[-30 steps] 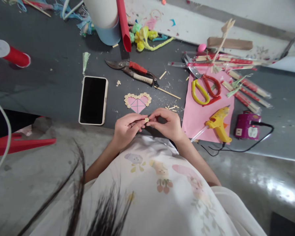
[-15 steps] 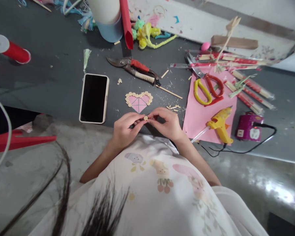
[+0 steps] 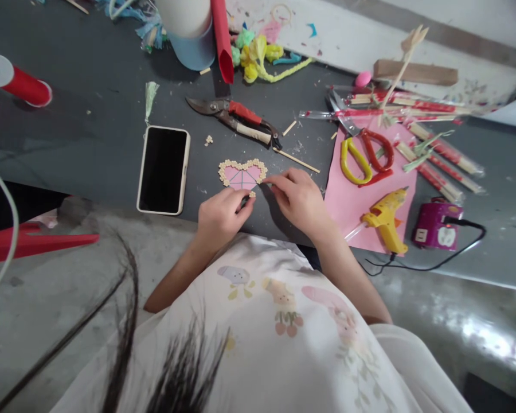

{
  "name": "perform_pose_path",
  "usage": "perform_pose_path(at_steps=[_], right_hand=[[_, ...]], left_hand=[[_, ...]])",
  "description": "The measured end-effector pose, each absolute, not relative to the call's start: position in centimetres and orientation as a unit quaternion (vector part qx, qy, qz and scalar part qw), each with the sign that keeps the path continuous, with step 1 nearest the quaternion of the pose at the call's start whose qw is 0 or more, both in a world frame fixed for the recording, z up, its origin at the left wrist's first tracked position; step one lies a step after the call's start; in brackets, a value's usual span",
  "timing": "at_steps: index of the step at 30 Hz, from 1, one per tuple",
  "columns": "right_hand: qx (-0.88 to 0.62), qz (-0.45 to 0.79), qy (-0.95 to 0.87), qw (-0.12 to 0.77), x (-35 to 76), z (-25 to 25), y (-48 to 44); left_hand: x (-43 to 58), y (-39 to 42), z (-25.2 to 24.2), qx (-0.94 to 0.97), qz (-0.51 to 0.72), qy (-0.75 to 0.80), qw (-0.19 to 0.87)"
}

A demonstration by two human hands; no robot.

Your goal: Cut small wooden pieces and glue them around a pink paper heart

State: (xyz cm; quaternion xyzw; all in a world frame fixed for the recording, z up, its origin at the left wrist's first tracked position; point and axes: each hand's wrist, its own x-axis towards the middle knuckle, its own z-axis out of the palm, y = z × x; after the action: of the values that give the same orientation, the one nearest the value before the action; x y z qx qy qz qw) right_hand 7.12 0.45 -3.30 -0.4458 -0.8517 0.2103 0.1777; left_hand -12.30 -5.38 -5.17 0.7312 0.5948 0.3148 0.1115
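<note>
A pink paper heart (image 3: 242, 174) edged with small beige flower beads lies on the dark table near its front edge. My left hand (image 3: 222, 215) is closed just below the heart and pinches a small beige flower bead (image 3: 252, 194) at its fingertips. My right hand (image 3: 298, 199) lies to the right of the heart, its fingers curled and its index finger reaching toward the heart's right edge; nothing shows in it.
A phone (image 3: 163, 169) lies left of the heart, pruning shears (image 3: 236, 119) behind it. To the right a pink sheet (image 3: 348, 201) carries scissors (image 3: 363, 152) and a yellow glue gun (image 3: 384, 218). A purple power adapter (image 3: 432, 226), wrapped sticks (image 3: 438, 158) and a red spool (image 3: 19, 83) stand around.
Both hands moved forward from the table's edge to the heart. The right hand let go of the bead and reached to the heart's right edge; the left hand kept the bead.
</note>
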Motion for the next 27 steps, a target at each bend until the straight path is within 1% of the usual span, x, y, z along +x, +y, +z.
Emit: perform_pose_path(at_steps=[4,8,18,27], right_hand=[[-0.454,0.18,-0.858,0.159,7.0,-3.4,0.9],[-0.449,0.186,-0.86,0.156,6.8,-3.6,0.8],[-0.447,0.192,-0.861,0.147,6.8,-3.8,0.9],[-0.447,0.197,-0.86,0.148,6.8,-3.9,1.0]], left_hand=[[-11.9,-4.2,-5.5,0.743,0.25,0.617,0.071],[-11.6,-3.6,-5.7,0.736,0.213,0.638,0.074],[-11.6,-3.2,-5.6,0.739,0.199,0.637,0.091],[-11.5,-3.4,-5.9,0.73,0.204,0.647,0.078]])
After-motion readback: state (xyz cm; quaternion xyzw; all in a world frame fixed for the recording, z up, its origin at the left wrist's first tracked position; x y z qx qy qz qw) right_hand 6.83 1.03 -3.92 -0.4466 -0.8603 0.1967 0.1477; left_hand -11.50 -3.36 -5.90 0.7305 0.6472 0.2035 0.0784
